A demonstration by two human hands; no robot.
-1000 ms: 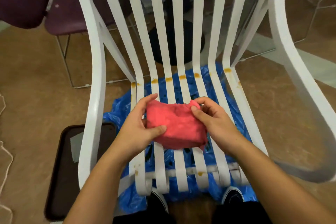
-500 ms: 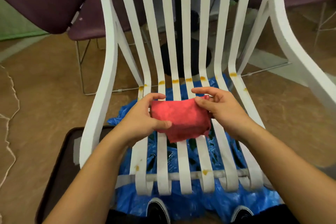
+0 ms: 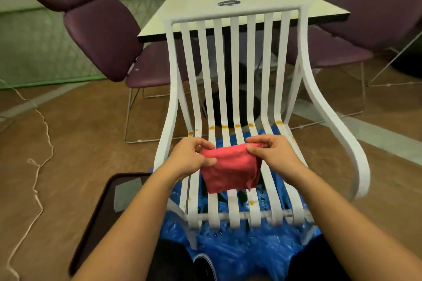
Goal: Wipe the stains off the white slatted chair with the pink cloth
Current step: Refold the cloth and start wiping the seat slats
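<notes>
a person's view down onto a white slatted chair (image 3: 331,121), with orange stains (image 3: 225,126) in a row where the seat slats bend up into the back, and a few more near the front edge. the pink cloth (image 3: 230,171) is held over the seat slats, stretched between both hands. the left hand (image 3: 189,157) has its grip pinching the cloth's top left corner, and the right hand (image 3: 274,155) has its grip pinching the top right corner. the cloth looks light, soft and limp, sagging below the pinches, so it would likely wipe better bunched into a pad under the palm. a blue plastic sheet (image 3: 239,253) lies under the chair.
</notes>
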